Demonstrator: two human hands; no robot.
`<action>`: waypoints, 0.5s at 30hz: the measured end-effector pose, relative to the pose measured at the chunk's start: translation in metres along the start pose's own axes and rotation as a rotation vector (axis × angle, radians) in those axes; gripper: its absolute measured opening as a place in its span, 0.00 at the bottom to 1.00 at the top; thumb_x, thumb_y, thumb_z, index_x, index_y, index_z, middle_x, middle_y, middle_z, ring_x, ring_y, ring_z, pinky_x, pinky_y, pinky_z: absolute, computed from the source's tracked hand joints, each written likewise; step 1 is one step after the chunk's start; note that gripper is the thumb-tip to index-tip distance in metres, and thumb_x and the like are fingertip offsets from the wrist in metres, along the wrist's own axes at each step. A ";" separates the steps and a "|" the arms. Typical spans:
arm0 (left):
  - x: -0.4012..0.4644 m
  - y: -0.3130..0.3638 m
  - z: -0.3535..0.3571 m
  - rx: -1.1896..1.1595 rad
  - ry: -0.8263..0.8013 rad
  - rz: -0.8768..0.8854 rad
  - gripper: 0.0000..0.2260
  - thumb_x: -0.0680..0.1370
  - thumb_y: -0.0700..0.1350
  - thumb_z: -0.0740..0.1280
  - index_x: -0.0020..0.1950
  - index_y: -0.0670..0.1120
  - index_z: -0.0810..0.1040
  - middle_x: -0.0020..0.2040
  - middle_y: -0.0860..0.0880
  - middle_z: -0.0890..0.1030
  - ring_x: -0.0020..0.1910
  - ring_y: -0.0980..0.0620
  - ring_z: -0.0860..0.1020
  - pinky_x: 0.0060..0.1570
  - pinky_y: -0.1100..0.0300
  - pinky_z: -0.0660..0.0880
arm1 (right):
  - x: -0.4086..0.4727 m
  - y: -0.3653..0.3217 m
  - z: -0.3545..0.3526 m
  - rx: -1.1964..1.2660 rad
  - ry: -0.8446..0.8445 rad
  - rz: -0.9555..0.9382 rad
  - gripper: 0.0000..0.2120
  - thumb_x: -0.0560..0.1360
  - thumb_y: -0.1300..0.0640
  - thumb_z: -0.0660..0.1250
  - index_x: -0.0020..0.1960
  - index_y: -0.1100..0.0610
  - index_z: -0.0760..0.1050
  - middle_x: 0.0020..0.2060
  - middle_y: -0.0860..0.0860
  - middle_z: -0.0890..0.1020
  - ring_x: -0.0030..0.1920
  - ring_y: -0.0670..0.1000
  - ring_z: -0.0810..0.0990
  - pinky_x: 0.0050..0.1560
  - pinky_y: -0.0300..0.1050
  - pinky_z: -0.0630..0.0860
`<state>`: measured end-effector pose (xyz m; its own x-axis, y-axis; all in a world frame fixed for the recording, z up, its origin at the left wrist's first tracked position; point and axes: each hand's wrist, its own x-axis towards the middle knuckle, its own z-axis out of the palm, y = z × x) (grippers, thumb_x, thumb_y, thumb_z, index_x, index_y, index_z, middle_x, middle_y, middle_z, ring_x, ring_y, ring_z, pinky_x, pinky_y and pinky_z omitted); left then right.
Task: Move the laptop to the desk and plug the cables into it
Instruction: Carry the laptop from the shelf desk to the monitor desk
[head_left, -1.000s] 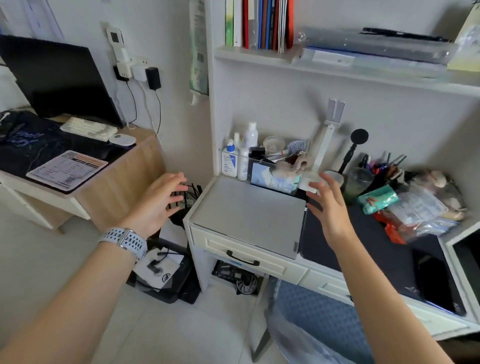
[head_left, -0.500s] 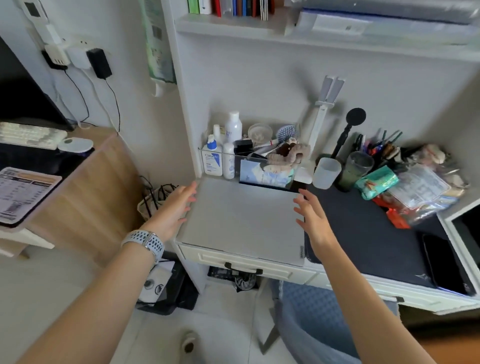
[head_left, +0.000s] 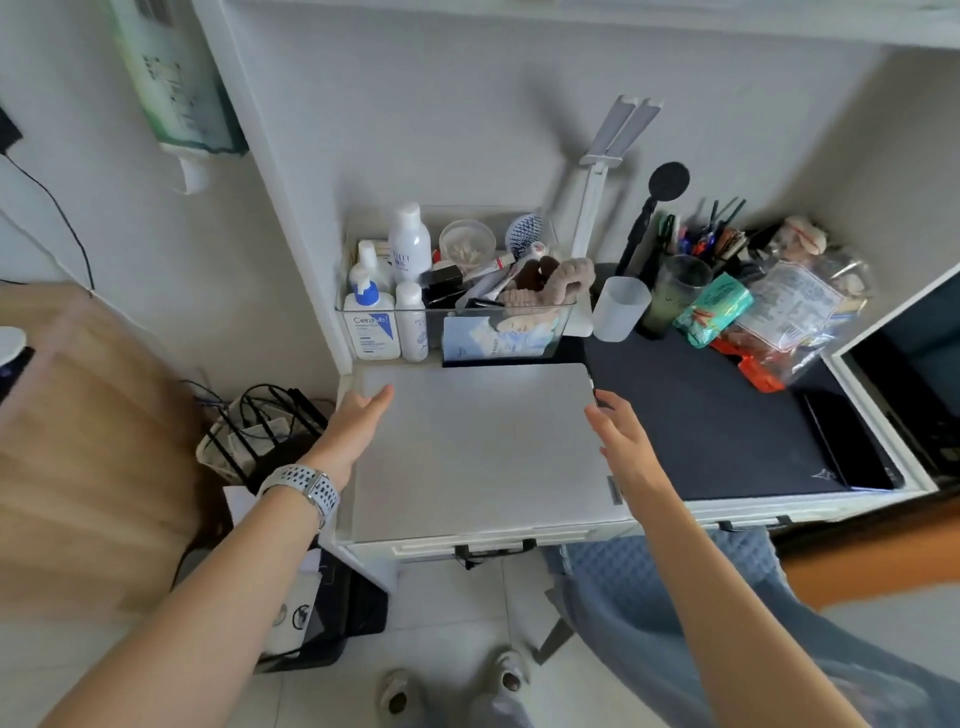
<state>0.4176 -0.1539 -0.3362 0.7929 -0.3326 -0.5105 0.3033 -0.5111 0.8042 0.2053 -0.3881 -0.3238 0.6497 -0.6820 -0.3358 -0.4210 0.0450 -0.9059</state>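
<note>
A closed silver laptop (head_left: 478, 447) lies flat on the left end of a white drawer unit (head_left: 467, 545). My left hand (head_left: 356, 423), with a watch on its wrist, rests at the laptop's left edge, fingers extended. At the laptop's right edge is my right hand (head_left: 621, 441), fingers spread and touching the side. Neither hand has lifted it. The wooden desk (head_left: 88, 441) stands to the left, blurred. No cable ends show near the laptop.
A clear organiser (head_left: 457, 332) of bottles and toiletries stands right behind the laptop. A dark mat (head_left: 727, 415), a white cup (head_left: 621, 309), pens and bags fill the right side. A wire basket (head_left: 260, 431) sits on the floor between the units. A blue chair (head_left: 649, 597) is below.
The view has tilted down and moved closer. Both hands have come in from above and beside the laptop to its left and right edges.
</note>
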 end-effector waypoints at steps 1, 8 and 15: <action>0.006 -0.005 0.001 0.039 0.046 -0.026 0.24 0.77 0.62 0.60 0.61 0.44 0.69 0.57 0.45 0.73 0.57 0.46 0.72 0.56 0.52 0.66 | 0.005 0.003 -0.001 -0.035 0.022 0.026 0.25 0.77 0.42 0.61 0.71 0.48 0.63 0.64 0.51 0.72 0.63 0.52 0.71 0.57 0.47 0.67; 0.027 -0.029 0.016 -0.031 0.087 -0.208 0.38 0.78 0.59 0.62 0.78 0.43 0.45 0.77 0.44 0.57 0.74 0.43 0.60 0.71 0.49 0.59 | 0.039 0.032 -0.004 -0.214 0.106 0.270 0.32 0.75 0.43 0.65 0.73 0.55 0.60 0.64 0.53 0.72 0.54 0.53 0.73 0.45 0.47 0.70; 0.044 -0.030 0.016 -0.017 0.171 -0.314 0.30 0.78 0.46 0.63 0.75 0.39 0.52 0.70 0.38 0.67 0.65 0.38 0.70 0.65 0.45 0.69 | 0.069 0.049 -0.002 -0.285 0.105 0.325 0.30 0.72 0.44 0.67 0.66 0.61 0.69 0.58 0.58 0.77 0.56 0.59 0.77 0.48 0.50 0.75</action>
<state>0.4351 -0.1656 -0.3881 0.7361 -0.0234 -0.6765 0.5539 -0.5538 0.6217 0.2278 -0.4347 -0.3911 0.3931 -0.7367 -0.5502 -0.7602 0.0762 -0.6452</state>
